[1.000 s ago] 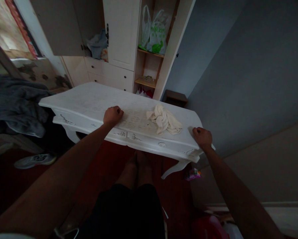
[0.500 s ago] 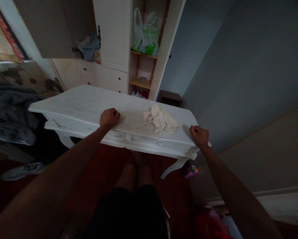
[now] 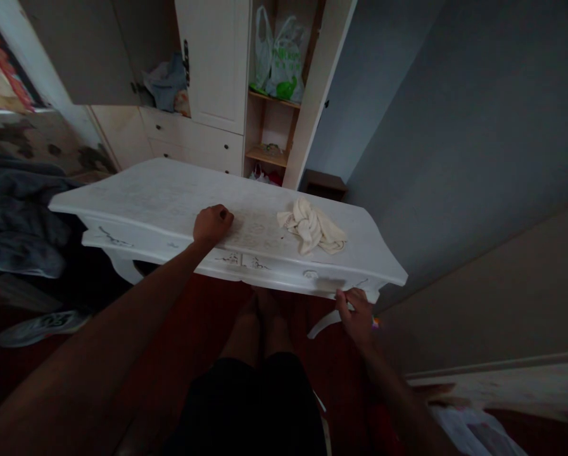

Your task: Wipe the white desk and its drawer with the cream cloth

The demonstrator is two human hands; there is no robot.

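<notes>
A white table (image 3: 170,190) with curved legs and carved drawer fronts stands before me, its top smudged with grey marks. My left hand (image 3: 213,224) rests on the top near the front edge, fingers curled closed; what they hold, if anything, is hidden. A crumpled cream cloth (image 3: 315,228) lies on the right half of the top, touched by neither hand. My right hand (image 3: 356,310) is at the lower front edge near the right leg, its fingers bent and partly apart, with nothing visible in them.
Behind the table stands a white wardrobe (image 3: 217,63) with open doors and a plastic bag (image 3: 286,66) on a shelf. Grey fabric (image 3: 18,209) is piled at left above a shoe (image 3: 41,328). A grey wall (image 3: 478,158) rises at right.
My right hand has moved from above the table's right end down and left to its front edge, and its fingers have loosened. My left hand has stayed almost in place.
</notes>
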